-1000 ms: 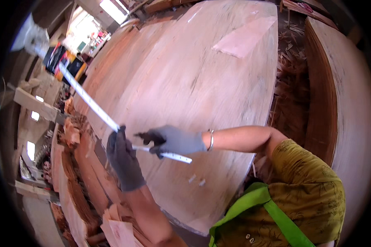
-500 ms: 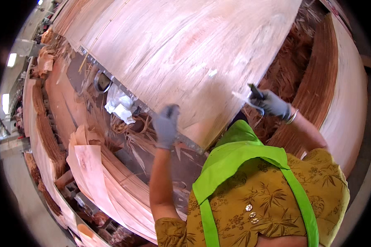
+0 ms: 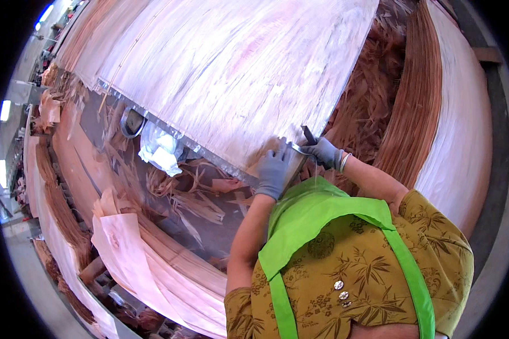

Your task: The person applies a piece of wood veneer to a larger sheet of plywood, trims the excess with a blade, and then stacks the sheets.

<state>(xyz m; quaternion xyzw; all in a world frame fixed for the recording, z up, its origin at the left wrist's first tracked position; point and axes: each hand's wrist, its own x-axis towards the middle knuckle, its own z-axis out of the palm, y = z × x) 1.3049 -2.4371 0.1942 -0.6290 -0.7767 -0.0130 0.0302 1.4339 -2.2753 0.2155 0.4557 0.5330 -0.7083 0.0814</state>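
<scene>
A large pale wood veneer sheet (image 3: 232, 73) lies in front of me on a stack with a straight front-left edge. My left hand (image 3: 272, 174), in a grey glove, rests on the sheet's near corner with its fingers stretched out. Close beside it, my right hand (image 3: 326, 153), also gloved in grey, is closed around a black-handled tool (image 3: 309, 135). A shiny curved strip (image 3: 297, 148) extends from the right hand toward the left fingertips, over the corner. Whether that strip is the tool's blade cannot be made out.
Shredded veneer scraps (image 3: 367, 85) fill the gap right of the sheet, beside a tall veneer stack (image 3: 413, 96). At left are a white crumpled plastic bag (image 3: 161, 150), a round metal-rimmed object (image 3: 132, 122) and a loose veneer pile (image 3: 121, 237). My green apron (image 3: 316, 203) touches the near corner.
My left hand has moved right onto the sheet's near corner. My right hand has come left and nearer with the black-handled tool, so both hands are now close together.
</scene>
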